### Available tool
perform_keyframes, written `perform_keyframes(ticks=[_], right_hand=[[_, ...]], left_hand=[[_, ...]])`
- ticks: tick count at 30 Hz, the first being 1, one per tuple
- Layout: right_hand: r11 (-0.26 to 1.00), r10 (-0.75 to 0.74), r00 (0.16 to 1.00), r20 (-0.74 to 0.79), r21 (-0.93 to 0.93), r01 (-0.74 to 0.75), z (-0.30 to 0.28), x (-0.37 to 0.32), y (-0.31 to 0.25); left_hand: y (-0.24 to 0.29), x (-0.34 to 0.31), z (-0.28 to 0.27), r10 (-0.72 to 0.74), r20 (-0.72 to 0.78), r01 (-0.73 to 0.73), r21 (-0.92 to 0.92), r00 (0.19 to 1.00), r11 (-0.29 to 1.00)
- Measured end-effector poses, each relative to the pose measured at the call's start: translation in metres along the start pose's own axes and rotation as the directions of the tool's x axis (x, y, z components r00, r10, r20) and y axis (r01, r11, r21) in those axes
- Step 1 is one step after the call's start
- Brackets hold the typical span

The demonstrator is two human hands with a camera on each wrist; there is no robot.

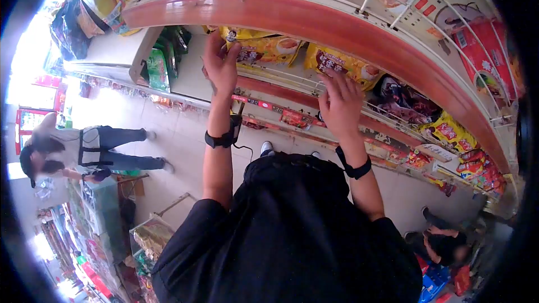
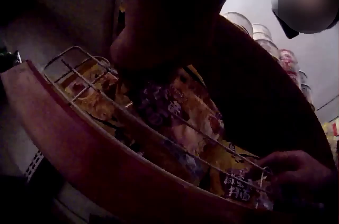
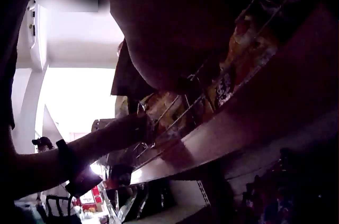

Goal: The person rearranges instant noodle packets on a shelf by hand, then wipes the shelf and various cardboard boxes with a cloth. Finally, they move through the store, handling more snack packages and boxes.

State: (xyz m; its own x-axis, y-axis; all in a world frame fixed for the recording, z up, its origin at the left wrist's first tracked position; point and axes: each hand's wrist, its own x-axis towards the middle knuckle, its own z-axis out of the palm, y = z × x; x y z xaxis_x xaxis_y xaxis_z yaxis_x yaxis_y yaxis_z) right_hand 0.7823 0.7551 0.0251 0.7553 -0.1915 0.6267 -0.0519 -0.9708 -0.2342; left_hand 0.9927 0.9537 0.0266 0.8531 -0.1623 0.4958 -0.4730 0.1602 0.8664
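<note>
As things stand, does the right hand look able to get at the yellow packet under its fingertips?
Probably yes: the right hand is open, fingertips over the near edge of the yellow packet. The wire rail looks low enough to reach over, and the left hand is by another packet.

Head view, clock from centre. 9 o'clock: person in black cap, light top and blue trousers [image 1: 70, 139], on pale tiled floor [image 1: 182, 157]. 10 o'clock: glossy green packets [image 1: 159, 70]; farther out, black plastic bag [image 1: 72, 29]. 2 o'clock: large red packet [image 1: 489, 56]. 4 o'clock: dark-clothed person [image 1: 443, 245]. Left wrist view, 2 o'clock: stacked round tubs [image 2: 266, 47].
</note>
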Motion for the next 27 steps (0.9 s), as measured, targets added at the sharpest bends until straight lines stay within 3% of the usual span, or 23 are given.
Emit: perform_keyframes(ticks=[2,4,6,8,9,11,14,16,17,18,19,20,22,23,24,27], right_hand=[[0.999,0.008,0.994,0.109,0.045,-0.013,0.007,-0.007,0.006],[0.997,0.005,0.996,0.084,0.079,-0.011,0.004,-0.007,0.007],[0.994,0.003,0.998,0.056,0.111,-0.01,-0.001,-0.007,0.005],[0.925,0.081,0.995,-0.06,0.376,-0.053,-0.014,-0.005,0.001],[0.927,0.081,0.995,-0.061,0.371,-0.052,-0.02,-0.005,0.001],[0.936,0.136,0.956,-0.26,0.35,-0.037,-0.032,-0.007,0.0],[0.938,0.165,0.932,-0.321,0.344,-0.047,-0.047,-0.009,0.001],[0.952,0.171,0.934,-0.313,0.298,-0.075,-0.056,-0.01,0.001],[0.958,0.162,0.941,-0.297,0.274,-0.078,-0.058,-0.011,0.002],[0.964,0.154,0.948,-0.278,0.251,-0.083,-0.059,-0.013,0.003],[0.964,0.159,0.949,-0.272,0.249,-0.09,-0.059,-0.014,0.005],[0.968,0.17,0.962,-0.214,0.221,-0.122,-0.056,-0.014,0.007],[0.968,0.191,0.971,-0.141,0.192,-0.162,-0.05,-0.015,0.01],[0.971,0.19,0.976,-0.105,0.169,-0.17,-0.046,-0.015,0.012],[0.973,0.188,0.98,-0.07,0.146,-0.177,-0.043,-0.016,0.014],[0.987,0.134,0.989,-0.061,0.101,-0.128,-0.038,-0.022,0.017]], left_hand=[[0.003,-0.004,0.005,-0.007,-0.025,0.007,0.005,1.0,1.0],[0.007,-0.008,0.013,-0.016,-0.044,0.016,0.002,0.999,1.0],[0.013,-0.011,0.023,-0.035,-0.061,0.026,-0.138,0.998,0.99],[0.022,-0.016,0.035,-0.071,-0.051,0.063,-0.145,0.996,0.987],[0.026,-0.018,0.042,-0.107,-0.045,0.099,-0.147,0.993,0.984],[0.029,-0.026,0.058,-0.119,0.001,0.118,-0.122,0.993,0.986],[0.022,-0.041,0.088,-0.115,0.07,0.124,-0.151,0.991,0.981],[0.034,-0.049,0.106,-0.004,0.219,0.012,-0.036,0.976,0.999],[0.035,-0.05,0.109,-0.009,0.222,0.018,-0.039,0.975,0.999],[0.036,-0.05,0.111,0.028,0.355,-0.082,0.139,0.934,0.987],[0.038,-0.05,0.112,0.035,0.487,-0.203,0.296,0.873,0.933],[0.041,-0.05,0.111,0.025,0.49,-0.194,0.297,0.871,0.935],[0.054,-0.047,0.104,-0.049,0.606,-0.282,0.438,0.794,0.854],[0.05,-0.046,0.1,0.011,0.589,-0.369,0.491,0.808,0.789],[0.049,-0.044,0.094,-0.002,0.59,-0.359,0.493,0.807,0.793],[0.042,-0.037,0.074,0.263,0.551,-0.564,0.495,0.792,0.66]])
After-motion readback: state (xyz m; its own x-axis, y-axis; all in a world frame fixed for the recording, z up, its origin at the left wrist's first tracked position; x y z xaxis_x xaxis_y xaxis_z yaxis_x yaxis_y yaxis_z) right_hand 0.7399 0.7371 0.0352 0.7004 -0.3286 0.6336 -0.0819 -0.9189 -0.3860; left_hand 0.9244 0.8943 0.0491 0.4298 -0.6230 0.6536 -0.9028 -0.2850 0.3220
